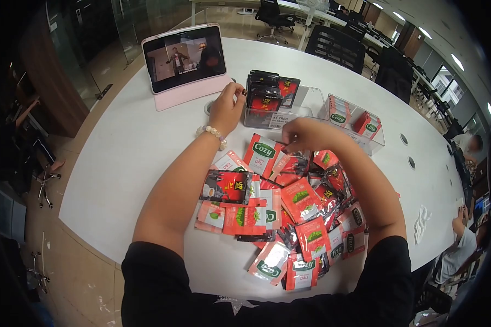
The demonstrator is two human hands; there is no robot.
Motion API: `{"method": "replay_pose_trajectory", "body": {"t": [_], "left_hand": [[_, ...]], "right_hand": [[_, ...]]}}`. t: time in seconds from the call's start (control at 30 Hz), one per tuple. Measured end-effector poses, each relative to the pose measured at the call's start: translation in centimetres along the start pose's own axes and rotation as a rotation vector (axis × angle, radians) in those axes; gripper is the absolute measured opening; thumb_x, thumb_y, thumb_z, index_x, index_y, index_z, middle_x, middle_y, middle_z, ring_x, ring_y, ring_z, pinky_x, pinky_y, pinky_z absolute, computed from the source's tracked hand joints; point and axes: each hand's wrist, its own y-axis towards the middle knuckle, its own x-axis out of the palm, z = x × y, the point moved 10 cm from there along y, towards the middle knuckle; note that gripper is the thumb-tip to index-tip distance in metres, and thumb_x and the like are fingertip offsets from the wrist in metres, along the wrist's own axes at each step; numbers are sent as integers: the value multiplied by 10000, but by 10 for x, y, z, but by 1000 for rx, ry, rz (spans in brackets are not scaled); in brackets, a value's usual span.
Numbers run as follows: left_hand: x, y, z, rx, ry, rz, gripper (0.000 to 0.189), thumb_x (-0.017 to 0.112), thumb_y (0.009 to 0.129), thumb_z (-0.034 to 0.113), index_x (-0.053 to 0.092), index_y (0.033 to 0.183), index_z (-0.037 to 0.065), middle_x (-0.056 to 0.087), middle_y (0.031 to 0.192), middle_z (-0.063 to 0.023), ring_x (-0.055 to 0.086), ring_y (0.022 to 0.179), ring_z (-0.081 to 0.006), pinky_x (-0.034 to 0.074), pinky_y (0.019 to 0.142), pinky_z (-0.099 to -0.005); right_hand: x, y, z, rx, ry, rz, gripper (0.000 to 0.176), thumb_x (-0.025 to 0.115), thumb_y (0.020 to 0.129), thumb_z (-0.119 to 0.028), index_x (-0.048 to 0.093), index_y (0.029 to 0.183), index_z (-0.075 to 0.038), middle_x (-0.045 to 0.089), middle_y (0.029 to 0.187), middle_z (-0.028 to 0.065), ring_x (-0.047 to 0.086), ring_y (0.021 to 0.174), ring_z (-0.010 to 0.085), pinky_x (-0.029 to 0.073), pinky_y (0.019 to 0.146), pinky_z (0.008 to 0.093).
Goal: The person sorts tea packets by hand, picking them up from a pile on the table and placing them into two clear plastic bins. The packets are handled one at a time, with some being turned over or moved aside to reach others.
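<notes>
Pinching with my right hand (306,135), I have the fingertips drawn together on the top edge of a dark sachet (295,161) lying at the far end of the pile (289,218), just under the grip. My left hand (227,109) is out ahead with its fingers against the side of the upright dark packets (267,94) standing in the clear organizer (311,106). Whether that grip closes on them or only rests there, I cannot tell.

I'd judge these sachets very light, thin and floppy, with glossy film that slides easily over its neighbours. The crimped end seam looks like the best hold, since the middle would buckle or crush the contents. They should not break, though a stack could fan out and topple.

The pile below my right grip mixes red and pink sachets marked Cozy (263,154), with a green leaf patch, and black-and-red ones. It spreads over the white worktop (136,158) back towards my body. Beyond my left grip a tablet (184,57) stands propped in a pink cover.
</notes>
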Motion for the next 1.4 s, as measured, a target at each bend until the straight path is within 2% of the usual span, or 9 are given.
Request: {"method": "replay_pose_trajectory", "body": {"t": [0.13, 0.27, 0.47, 0.67, 0.9, 1.1, 1.23, 1.3, 1.4], "left_hand": [[0, 0, 1, 11, 0, 7, 137, 546, 885, 155, 517, 980, 61, 617, 908, -90, 599, 710, -246, 469, 628, -344], [1, 0, 1, -7, 12, -16, 136, 544, 887, 155, 516, 978, 58, 617, 904, -91, 604, 720, -253, 471, 637, -343], [1, 0, 0, -16, 7, -11, 132, 547, 883, 152, 518, 976, 63, 615, 900, -93, 607, 734, -257, 471, 635, -343], [0, 0, 2, -25, 11, -20, 135, 551, 881, 150, 520, 981, 66, 616, 904, -92, 616, 795, -263, 478, 669, -347], [4, 0, 0, -27, 10, -35, 138, 551, 880, 153, 530, 985, 67, 621, 905, -88, 618, 810, -264, 477, 692, -350], [4, -1, 2, -98, 12, -76, 137, 548, 889, 172, 537, 972, 64, 625, 907, -91, 623, 808, -271, 479, 685, -354], [4, 0, 2, -3, 20, -30, 142, 542, 897, 188, 540, 967, 64, 622, 905, -97, 620, 803, -277, 477, 680, -356], [4, 1, -1, 6, 17, -24, 146, 541, 898, 192, 540, 966, 64, 620, 902, -100, 618, 796, -281, 475, 678, -355], [5, 1, -4, -7, 2, -25, 147, 540, 898, 192, 541, 970, 64, 617, 897, -104, 615, 791, -283, 474, 676, -352]], "right_hand": [[-71, -35, 1, 41, -77, 463, 191, 695, 757, -57, 626, 931, -19, 648, 796, 70, 606, 671, 132, 480, 605, 285], [-132, -59, 27, 33, 190, 780, 145, 640, 818, -36, 593, 952, -6, 649, 854, 65, 608, 667, 118, 464, 575, 277], [-127, 4, 92, -12, 206, 765, 127, 659, 798, -42, 581, 884, 11, 650, 809, 101, 645, 692, 151, 485, 592, 289], [-91, 56, 148, 187, 413, 790, 224, 714, 763, -75, 505, 753, 3, 632, 699, 102, 669, 637, 177, 507, 551, 290], [-87, 53, 142, 231, 432, 860, 365, 753, 743, -156, 452, 878, -1, 634, 729, 138, 691, 672, 217, 526, 575, 306], [-118, -14, 75, 170, 27, 1147, 390, 727, 772, -214, 432, 941, -22, 552, 671, 106, 591, 645, 190, 467, 592, 324], [-99, -46, 10, -18, 46, 990, 264, 678, 816, -175, 460, 859, -33, 486, 650, 60, 432, 587, 125, 389, 540, 294], [-58, -35, -7, -61, 246, 631, 179, 629, 845, -137, 495, 835, -18, 520, 652, 44, 456, 616, 87, 403, 568, 273], [-9, -40, -75, -213, 69, 341, 185, 618, 830, -189, 580, 911, -27, 618, 760, 121, 618, 711, 260, 480, 660, 365]]}}
